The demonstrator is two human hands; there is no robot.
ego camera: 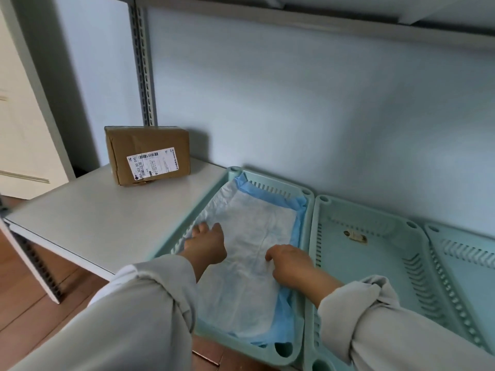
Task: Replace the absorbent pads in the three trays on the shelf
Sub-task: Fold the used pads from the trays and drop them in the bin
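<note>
Now both hands work the absorbent pad (249,253) in the left tray (304,253).
Left hand (207,243) presses flat, fingers straight; right hand (288,263) seemingly pinches the pad, fingertips hidden.

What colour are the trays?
Pale mint green, all three trays alike, seen best in the head view.

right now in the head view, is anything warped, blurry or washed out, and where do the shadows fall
Head view: wide-angle bending curves the shelf upright and the trays' rims; soft daylight, no harsh glare; the cardboard box casts a faint shadow on the wall; sleeves at the bottom edge look stretched; the pad under the left hand and right hand stays fairly sharp.
</note>
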